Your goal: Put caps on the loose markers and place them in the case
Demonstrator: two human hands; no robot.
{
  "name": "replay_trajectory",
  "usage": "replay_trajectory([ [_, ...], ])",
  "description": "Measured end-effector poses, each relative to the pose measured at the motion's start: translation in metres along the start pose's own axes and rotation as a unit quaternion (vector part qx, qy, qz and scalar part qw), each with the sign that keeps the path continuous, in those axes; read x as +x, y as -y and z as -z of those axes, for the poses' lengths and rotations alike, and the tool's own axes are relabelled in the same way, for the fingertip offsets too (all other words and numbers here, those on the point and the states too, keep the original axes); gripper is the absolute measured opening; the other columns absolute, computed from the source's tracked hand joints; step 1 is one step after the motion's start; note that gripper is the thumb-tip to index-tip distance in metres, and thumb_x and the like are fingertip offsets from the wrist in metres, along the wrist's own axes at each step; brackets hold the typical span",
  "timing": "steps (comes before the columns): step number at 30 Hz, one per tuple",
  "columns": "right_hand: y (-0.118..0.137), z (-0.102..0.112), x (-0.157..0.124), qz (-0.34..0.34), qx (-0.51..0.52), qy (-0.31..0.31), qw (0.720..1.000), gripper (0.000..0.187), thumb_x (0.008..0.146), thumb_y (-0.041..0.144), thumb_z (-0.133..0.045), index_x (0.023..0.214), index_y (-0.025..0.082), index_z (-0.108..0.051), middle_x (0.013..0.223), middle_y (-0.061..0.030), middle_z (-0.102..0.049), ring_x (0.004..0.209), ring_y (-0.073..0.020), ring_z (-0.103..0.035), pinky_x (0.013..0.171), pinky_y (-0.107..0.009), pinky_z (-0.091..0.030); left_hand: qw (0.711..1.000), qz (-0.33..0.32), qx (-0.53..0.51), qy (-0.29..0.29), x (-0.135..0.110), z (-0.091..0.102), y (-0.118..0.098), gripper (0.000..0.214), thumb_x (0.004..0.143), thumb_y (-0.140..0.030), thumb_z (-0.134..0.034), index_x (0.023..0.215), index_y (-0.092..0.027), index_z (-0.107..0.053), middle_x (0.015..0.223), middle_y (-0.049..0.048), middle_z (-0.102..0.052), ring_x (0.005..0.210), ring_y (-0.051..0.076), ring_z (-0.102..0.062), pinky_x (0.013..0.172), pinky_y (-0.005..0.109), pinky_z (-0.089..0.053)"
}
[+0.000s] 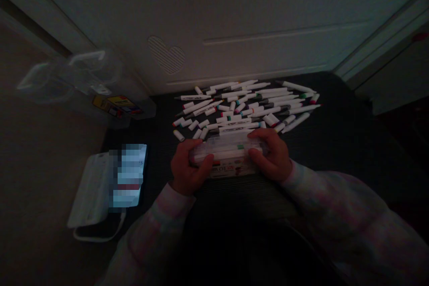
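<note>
Both hands grip a clear plastic marker case [228, 154] low over a dark mat [335, 143]. My left hand [186, 167] is closed on the case's left end, thumb on top. My right hand [271, 154] is wrapped round its right end. Through the clear wall I see white markers inside, and a printed label shows on the case's near side. Just beyond the case lies a heap of several white markers [248, 105] with coloured caps, spread across the mat, and loose caps [187, 125] at the heap's left edge.
A lit phone [129, 174] lies left on a white case with a cable. A clear plastic box [87, 85] with coloured stickers stands at the back left. A white door [234, 31] closes the far side. The room is dim.
</note>
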State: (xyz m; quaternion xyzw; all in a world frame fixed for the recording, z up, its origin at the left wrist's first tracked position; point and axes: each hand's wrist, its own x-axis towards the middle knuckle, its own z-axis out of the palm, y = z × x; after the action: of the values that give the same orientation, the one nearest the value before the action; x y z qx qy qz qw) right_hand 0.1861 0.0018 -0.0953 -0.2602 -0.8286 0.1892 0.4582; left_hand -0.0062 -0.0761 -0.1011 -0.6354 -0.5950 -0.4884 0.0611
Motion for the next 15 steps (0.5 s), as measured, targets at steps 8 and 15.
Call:
replay_trajectory([
  [8, 0.0005, 0.0005, 0.0003, -0.011, -0.004, 0.003, 1.0, 0.017, 0.08, 0.033, -0.048, 0.092, 0.021, -0.048, 0.075, -0.0035, -0.059, 0.064, -0.0172, -0.058, 0.053, -0.029, -0.044, 1.0, 0.005, 0.02, 0.007, 0.0009, 0.001, -0.0013, 0.022, 0.074, -0.029, -0.053, 0.09, -0.016, -0.054, 0.08, 0.0035, -0.061, 0.07, 0.016, -0.06, 0.057, 0.028, -0.049],
  [15, 0.0007, 0.0012, 0.0007, -0.002, -0.01, 0.006, 1.0, 0.016, 0.081, 0.032, -0.047, 0.092, 0.021, -0.047, 0.076, -0.0035, -0.058, 0.064, -0.0163, -0.058, 0.053, -0.028, -0.045, 1.0, -0.002, 0.006, 0.006, 0.0017, 0.0006, -0.0009, 0.022, 0.073, -0.028, -0.054, 0.091, -0.016, -0.054, 0.082, 0.0032, -0.061, 0.071, 0.015, -0.06, 0.058, 0.027, -0.049],
])
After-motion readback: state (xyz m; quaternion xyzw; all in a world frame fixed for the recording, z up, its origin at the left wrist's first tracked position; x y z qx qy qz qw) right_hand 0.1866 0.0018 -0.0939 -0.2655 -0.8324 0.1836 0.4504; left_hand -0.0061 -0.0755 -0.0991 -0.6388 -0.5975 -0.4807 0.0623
